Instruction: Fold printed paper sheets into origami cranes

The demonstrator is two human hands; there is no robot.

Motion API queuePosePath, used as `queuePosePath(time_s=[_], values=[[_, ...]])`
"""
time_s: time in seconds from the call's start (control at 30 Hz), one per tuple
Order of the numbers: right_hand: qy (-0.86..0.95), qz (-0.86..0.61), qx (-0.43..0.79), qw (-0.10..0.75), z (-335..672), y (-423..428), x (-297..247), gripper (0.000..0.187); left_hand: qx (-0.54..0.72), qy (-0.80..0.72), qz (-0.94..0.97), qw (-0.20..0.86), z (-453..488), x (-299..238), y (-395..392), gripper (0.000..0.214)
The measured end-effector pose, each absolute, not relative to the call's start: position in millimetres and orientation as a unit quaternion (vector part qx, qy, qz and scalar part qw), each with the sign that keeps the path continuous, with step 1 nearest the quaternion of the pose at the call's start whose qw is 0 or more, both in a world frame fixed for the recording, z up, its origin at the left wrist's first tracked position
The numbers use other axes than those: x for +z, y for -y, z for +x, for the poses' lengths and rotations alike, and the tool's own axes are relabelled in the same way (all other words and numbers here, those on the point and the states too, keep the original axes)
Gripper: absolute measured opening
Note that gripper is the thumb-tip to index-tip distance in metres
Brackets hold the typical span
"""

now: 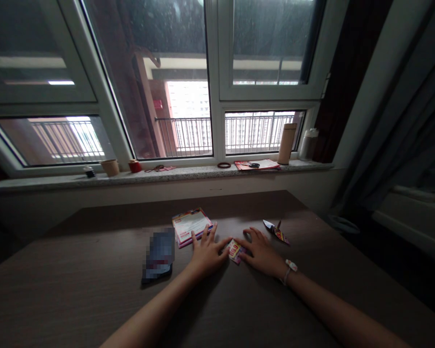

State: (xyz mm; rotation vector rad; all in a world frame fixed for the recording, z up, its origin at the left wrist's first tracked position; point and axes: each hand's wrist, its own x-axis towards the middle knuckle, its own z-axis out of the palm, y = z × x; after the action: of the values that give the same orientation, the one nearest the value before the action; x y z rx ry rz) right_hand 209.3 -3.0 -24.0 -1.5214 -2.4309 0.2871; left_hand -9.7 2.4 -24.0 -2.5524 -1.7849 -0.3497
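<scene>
A small folded piece of printed paper [235, 251] with red numerals on yellow lies on the table between my hands. My left hand [208, 253] rests with its fingers spread; its thumb touches the paper's left edge, and its fingertips reach a stack of printed leaflets [190, 226]. On the paper's other side, my right hand [261, 251] lies palm down, fingers apart, with the thumb at the paper's right edge. A bracelet [290, 266] is around my right wrist. Beyond that hand lies a folded paper piece [278, 233] with a pointed white end.
A dark, pixelated flat object [160, 253] lies left of my left arm on the brown table [76, 270]. On the windowsill [188, 175] stand a paper cup [110, 167], a red spool-like item [134, 166], a tan bottle [286, 144] and a clear bottle [309, 144]. Scissors [253, 165] lie on papers there.
</scene>
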Motion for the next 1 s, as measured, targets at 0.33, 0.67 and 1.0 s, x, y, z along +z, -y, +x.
queuePosePath(time_s=[0.33,0.67,1.0], values=[[0.842,-0.517,0.074,0.133,205,4,-21,0.053,-0.085,0.570,-0.817,-0.006,-11,-19,-4,0.042],[0.853,-0.494,0.039,0.161,212,0,-16,0.048,-0.115,0.547,-0.828,0.047,-8,-12,0,0.041],[0.853,-0.477,0.023,0.211,218,4,-16,0.031,-0.109,0.559,-0.821,0.042,-7,-12,1,0.040]])
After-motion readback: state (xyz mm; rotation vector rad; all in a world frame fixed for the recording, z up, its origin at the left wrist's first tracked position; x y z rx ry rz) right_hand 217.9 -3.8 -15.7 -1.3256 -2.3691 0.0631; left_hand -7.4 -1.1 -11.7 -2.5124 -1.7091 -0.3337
